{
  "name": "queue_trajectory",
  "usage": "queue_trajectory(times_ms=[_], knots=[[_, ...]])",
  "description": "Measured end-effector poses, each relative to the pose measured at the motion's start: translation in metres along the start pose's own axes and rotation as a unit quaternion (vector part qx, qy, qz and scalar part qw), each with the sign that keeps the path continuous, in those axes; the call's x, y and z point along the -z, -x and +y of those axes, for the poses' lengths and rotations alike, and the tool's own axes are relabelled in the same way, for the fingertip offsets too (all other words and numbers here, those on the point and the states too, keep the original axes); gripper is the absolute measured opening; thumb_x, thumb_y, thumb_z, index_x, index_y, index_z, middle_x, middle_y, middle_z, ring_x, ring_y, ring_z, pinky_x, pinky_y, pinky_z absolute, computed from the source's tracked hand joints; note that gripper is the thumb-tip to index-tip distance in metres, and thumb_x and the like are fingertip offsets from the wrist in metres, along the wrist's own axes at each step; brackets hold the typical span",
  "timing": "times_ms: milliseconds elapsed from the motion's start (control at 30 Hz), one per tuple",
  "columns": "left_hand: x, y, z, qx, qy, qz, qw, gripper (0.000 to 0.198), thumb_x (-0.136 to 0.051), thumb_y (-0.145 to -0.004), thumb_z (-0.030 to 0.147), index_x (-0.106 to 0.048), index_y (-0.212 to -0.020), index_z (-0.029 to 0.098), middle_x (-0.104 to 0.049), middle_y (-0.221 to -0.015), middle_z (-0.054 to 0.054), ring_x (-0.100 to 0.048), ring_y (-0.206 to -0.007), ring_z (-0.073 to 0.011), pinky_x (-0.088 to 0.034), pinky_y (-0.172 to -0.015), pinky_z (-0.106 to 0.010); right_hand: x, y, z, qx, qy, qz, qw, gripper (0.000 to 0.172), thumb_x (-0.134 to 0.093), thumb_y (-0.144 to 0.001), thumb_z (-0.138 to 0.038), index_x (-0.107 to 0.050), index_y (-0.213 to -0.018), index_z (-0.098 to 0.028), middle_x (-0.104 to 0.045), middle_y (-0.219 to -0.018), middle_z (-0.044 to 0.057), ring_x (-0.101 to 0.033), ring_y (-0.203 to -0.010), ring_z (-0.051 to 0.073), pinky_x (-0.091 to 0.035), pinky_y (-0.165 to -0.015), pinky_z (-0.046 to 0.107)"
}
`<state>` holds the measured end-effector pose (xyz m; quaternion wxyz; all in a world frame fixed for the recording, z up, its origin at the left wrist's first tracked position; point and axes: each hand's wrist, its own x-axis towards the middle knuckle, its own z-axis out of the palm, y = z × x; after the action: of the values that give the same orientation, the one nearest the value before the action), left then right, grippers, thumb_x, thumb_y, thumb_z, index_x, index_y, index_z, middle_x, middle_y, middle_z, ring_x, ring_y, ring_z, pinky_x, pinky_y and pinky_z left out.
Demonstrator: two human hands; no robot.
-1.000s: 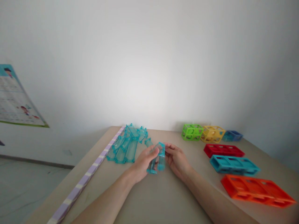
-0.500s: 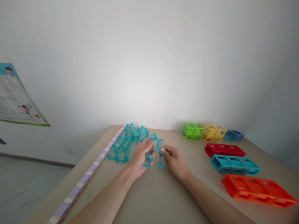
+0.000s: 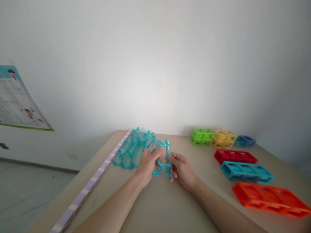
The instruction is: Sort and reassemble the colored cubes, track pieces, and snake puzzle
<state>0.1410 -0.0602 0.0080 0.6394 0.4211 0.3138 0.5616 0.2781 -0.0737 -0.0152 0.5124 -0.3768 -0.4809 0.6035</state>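
My left hand (image 3: pixel 147 163) is closed on a clear teal plastic track piece (image 3: pixel 158 167), its thumb lying across it. In my right hand (image 3: pixel 181 168) is a second teal track piece (image 3: pixel 168 157), gripped along its right side and held upright. The two pieces stand side by side with a narrow gap between them, above the middle of the table. Fingers cover part of each piece. Just beyond my left hand lies a spread of several similar teal track pieces (image 3: pixel 132 152), partly overlapping.
At the right lie an orange block frame (image 3: pixel 269 197), a teal one (image 3: pixel 246 171) and a red one (image 3: pixel 235 156). Behind them, near the wall, are green (image 3: pixel 202 137), yellow (image 3: pixel 224 139) and blue (image 3: pixel 245 141) frames. Purple striped edging (image 3: pixel 94 178) runs along the table's left edge.
The right-hand piece has been turned more upright, with its long side now facing the left-hand piece. My right fingers have shifted their hold on it. The left hand has barely moved.
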Motion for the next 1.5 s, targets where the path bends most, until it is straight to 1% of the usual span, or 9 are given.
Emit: queue_trajectory(times_ms=[133,567,767,933,1067,1200,1300,1400,1500], knots=[[-0.003,0.005,-0.001,0.014,-0.031,-0.005,0.999,0.047,-0.080,-0.065,0.041,-0.062,-0.100,0.016,-0.058,-0.064,0.002,-0.054,-0.048,-0.0096,-0.047,-0.047,-0.021,-0.003,0.002,0.002,-0.025,0.009,-0.041,0.999,0.045,-0.067,-0.075,-0.059,-0.062,-0.081,-0.014,-0.047,-0.042,-0.007,-0.035,-0.030,0.006,-0.048,-0.033,0.023],[-0.003,0.005,-0.003,-0.063,-0.096,0.011,0.993,0.042,-0.069,-0.076,0.047,-0.063,-0.103,0.014,-0.063,-0.076,-0.001,-0.056,-0.059,-0.0099,-0.049,-0.052,-0.019,-0.002,0.001,0.004,-0.015,0.016,-0.039,0.999,0.050,-0.064,-0.074,-0.065,-0.055,-0.075,-0.016,-0.050,-0.043,-0.007,-0.039,-0.027,0.005,-0.049,-0.032,0.022],[0.002,0.003,-0.007,-0.094,-0.128,0.042,0.986,0.050,-0.066,-0.080,0.045,-0.056,-0.120,0.018,-0.067,-0.098,-0.007,-0.062,-0.075,-0.0150,-0.051,-0.066,-0.024,-0.001,0.000,0.006,-0.040,0.006,-0.055,0.998,0.045,-0.065,-0.077,-0.059,-0.059,-0.083,-0.015,-0.051,-0.046,-0.006,-0.041,-0.030,0.007,-0.049,-0.034,0.023],[0.010,-0.002,-0.004,-0.197,-0.185,0.085,0.959,0.050,-0.058,-0.087,0.044,-0.047,-0.132,0.026,-0.062,-0.087,-0.002,-0.058,-0.071,-0.0133,-0.049,-0.069,-0.024,0.002,0.004,0.001,0.000,-0.037,-0.037,0.999,0.038,-0.063,-0.082,-0.051,-0.060,-0.096,-0.016,-0.057,-0.068,0.000,-0.055,-0.055,0.011,-0.049,-0.042,0.021],[0.015,-0.005,-0.005,-0.238,-0.229,0.130,0.935,0.043,-0.053,-0.090,0.046,-0.047,-0.125,0.022,-0.060,-0.086,-0.003,-0.058,-0.072,-0.0141,-0.049,-0.068,-0.025,-0.003,0.009,-0.002,0.057,0.007,-0.062,0.996,0.059,-0.068,-0.079,-0.050,-0.047,-0.127,-0.022,-0.062,-0.094,0.004,-0.060,-0.079,0.017,-0.053,-0.060,0.027],[0.016,-0.006,-0.008,-0.256,-0.257,0.133,0.923,0.034,-0.054,-0.089,0.045,-0.051,-0.114,0.021,-0.060,-0.105,-0.008,-0.061,-0.088,-0.0165,-0.050,-0.078,-0.028,-0.009,0.007,0.002,0.076,0.125,0.002,0.989,0.056,-0.069,-0.077,-0.048,-0.050,-0.121,-0.020,-0.061,-0.090,0.003,-0.054,-0.063,0.013,-0.049,-0.055,0.027],[0.015,-0.007,-0.009,-0.249,-0.231,0.147,0.929,0.033,-0.059,-0.086,0.044,-0.050,-0.108,0.020,-0.062,-0.099,-0.007,-0.063,-0.081,-0.0151,-0.052,-0.074,-0.027,-0.005,0.001,0.006,0.113,0.170,0.070,0.976,0.048,-0.069,-0.075,-0.042,-0.051,-0.114,-0.020,-0.060,-0.092,0.004,-0.057,-0.073,0.016,-0.049,-0.059,0.028],[0.015,-0.010,-0.010,-0.239,-0.195,0.163,0.937,0.043,-0.065,-0.082,0.041,-0.049,-0.117,0.020,-0.061,-0.110,-0.010,-0.066,-0.090,-0.0169,-0.054,-0.078,-0.029,0.003,-0.003,0.007,0.187,0.231,0.150,0.943,0.049,-0.067,-0.073,-0.033,-0.048,-0.117,-0.021,-0.058,-0.097,0.005,-0.058,-0.085,0.019,-0.050,-0.067,0.032],[0.017,-0.011,-0.014,-0.214,-0.199,0.114,0.950,0.050,-0.070,-0.077,0.037,-0.053,-0.121,0.019,-0.059,-0.124,-0.014,-0.063,-0.108,-0.0224,-0.053,-0.090,-0.034,0.011,-0.003,0.005,0.267,0.296,0.204,0.894,0.052,-0.063,-0.074,-0.026,-0.045,-0.123,-0.022,-0.057,-0.105,0.006,-0.056,-0.089,0.019,-0.051,-0.072,0.034]])
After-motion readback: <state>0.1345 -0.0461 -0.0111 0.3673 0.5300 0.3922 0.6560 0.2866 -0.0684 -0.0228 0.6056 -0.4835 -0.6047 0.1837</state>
